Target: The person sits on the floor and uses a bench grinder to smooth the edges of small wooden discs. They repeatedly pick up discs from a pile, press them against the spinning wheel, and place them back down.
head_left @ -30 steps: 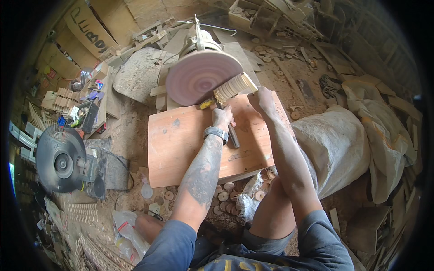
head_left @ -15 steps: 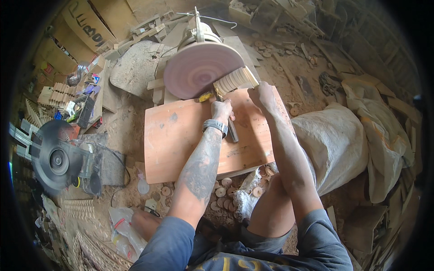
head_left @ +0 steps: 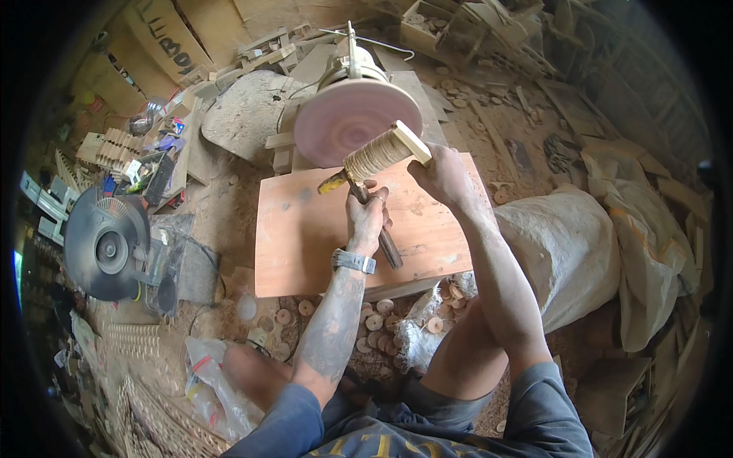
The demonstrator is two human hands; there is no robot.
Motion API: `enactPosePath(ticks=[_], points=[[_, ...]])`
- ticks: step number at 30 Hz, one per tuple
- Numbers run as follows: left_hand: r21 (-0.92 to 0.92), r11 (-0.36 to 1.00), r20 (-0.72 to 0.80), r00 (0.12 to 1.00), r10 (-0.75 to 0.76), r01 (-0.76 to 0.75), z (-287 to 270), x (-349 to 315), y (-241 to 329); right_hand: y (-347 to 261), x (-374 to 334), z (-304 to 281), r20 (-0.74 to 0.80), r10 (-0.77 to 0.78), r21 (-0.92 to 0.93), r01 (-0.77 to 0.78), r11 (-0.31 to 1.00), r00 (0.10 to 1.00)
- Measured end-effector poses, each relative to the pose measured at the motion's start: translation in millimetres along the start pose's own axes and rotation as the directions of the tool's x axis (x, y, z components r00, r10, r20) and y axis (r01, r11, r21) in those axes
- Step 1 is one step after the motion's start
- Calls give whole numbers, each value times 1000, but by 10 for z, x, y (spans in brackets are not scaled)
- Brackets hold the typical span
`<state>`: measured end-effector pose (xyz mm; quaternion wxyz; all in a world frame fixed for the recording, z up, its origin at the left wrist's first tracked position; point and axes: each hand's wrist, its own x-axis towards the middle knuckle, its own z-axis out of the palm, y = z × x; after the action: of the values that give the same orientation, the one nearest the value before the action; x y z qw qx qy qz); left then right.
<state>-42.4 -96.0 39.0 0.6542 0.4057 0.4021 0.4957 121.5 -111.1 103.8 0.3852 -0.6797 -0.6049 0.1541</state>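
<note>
A ridged roll-shaped stack of thin wooden rounds (head_left: 376,158) is tilted above the board, pressed between a flat wooden strip (head_left: 412,143) and a dark metal piece with a yellow end (head_left: 331,183), like a clamp. My left hand (head_left: 366,217) is closed around that piece's dark round bar (head_left: 390,248), just below the stack. With its fingers wrapped round the strip's near end, my right hand (head_left: 443,177) grips the stack's right side. Beyond them stands a large purplish sanding disc (head_left: 359,122); in this view the stack overlaps its lower edge, and contact cannot be told.
Under my hands lies a curved-looking plywood board (head_left: 298,248). Wooden discs (head_left: 374,323) lie on the dusty floor between my legs. A fan (head_left: 108,244) stands at left, a pale sack (head_left: 557,252) at right. Cluttered boxes and wood pieces (head_left: 114,153) sit back left.
Both hands have drawn the stack toward me, away from the disc's face, and turned it so its strip end points up more. The view has shifted slightly too.
</note>
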Motion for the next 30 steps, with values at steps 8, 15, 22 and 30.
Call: enactPosePath(ticks=[8,15,22,30], points=[[-134,981,2,989,145,-144,-177,-439,323,-398,-359,7,21,214,805,-144,576,977],[-125,986,-19,994,109,-111,-53,-679,470,-495,-579,42,-88,78,826,29,562,993],[-265,962,99,990,100,-70,-211,-573,489,-268,-469,144,132,242,908,-216,359,961],[-286,926,127,948,293,-248,-190,-467,399,-9,-368,240,224,268,898,-305,316,937]])
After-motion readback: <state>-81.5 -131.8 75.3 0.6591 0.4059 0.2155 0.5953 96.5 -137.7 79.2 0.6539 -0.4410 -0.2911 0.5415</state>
